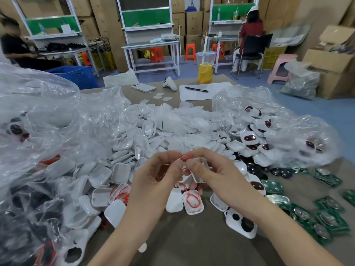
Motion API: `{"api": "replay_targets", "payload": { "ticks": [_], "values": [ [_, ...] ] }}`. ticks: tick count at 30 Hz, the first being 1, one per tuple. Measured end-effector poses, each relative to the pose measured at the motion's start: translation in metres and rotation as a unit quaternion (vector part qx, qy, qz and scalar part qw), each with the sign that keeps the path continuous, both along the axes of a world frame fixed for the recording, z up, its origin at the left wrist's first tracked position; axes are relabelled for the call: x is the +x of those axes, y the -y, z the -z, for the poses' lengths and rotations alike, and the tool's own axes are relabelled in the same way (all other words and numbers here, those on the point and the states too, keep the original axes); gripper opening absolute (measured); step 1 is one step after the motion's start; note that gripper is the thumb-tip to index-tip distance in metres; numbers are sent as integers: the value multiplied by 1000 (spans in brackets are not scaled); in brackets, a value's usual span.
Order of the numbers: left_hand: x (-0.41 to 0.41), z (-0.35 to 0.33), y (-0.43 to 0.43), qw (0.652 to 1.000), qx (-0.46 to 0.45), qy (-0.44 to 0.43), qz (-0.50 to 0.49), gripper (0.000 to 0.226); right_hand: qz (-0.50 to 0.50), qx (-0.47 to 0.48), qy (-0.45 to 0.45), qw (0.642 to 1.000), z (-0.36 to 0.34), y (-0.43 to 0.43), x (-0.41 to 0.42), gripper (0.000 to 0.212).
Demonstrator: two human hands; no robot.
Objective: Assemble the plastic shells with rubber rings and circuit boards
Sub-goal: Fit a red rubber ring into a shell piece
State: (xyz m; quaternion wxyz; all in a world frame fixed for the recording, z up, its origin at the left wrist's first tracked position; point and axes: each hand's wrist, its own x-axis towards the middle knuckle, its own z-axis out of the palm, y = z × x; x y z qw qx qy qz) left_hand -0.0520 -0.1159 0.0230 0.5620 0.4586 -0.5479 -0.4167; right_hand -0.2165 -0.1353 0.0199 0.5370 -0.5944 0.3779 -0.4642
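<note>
table [194, 240] crowded with shells [142, 140], fingers [191, 164] pinching ring [186, 156]

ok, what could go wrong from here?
1. The red rubber ring is only pinched between the fingertips of the left hand and right hand; it could slip into the shell pile below.
2. It may seat twisted in the white shell that the right hand holds.

Factory assembly floor: workbenches [150, 44], stacked cartons [194, 22], heaped plastic shells [146, 135].
</note>
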Motion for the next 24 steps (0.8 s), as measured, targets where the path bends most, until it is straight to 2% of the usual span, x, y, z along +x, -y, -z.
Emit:
{"api": "replay_targets", "payload": {
  "ticks": [5,10,18,22,24],
  "values": [
    [1,-2,-1,998,44,-33,31,15,6,1,-4,1000,1,1,0,22],
    [2,0,0,996,62,-44,41,13,27,-30,-47,998,5,3,-1,20],
    [4,0,2,997,53,-33,42,11,45,-75,-105,991,9,2,-2,24],
    [6,2,3,997,55,-27,38,12,39,-65,-93,993,7,0,-1,21],
    [4,5,4,994,74,-62,51,11,31,-62,-87,994,5,-1,-1,20]
  ]
}}
